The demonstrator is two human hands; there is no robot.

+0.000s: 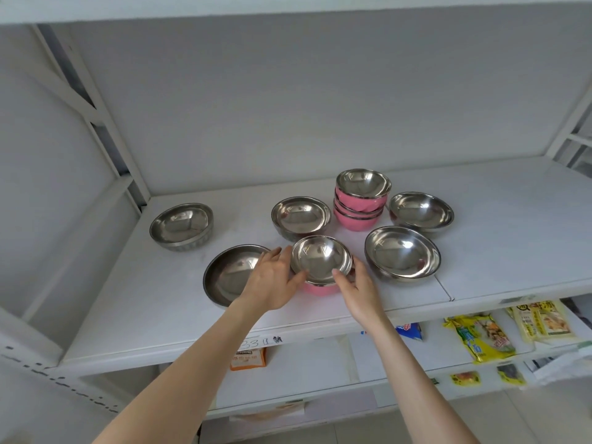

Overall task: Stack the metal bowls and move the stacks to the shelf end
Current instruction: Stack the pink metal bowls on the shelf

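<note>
A small stack of pink-sided metal bowls stands near the front of the white shelf. My left hand grips its left side and my right hand grips its right side, thumbs on the rim. Behind it stands a taller pink bowl stack. Single steel bowls lie around: one at the back centre, one at the right, one at the back right, a wide one at the left, partly hidden by my left hand, and one at the far left.
The shelf's left end is bounded by a white frame post; the right end runs to another post. Lower shelves hold yellow food packets and an orange packet.
</note>
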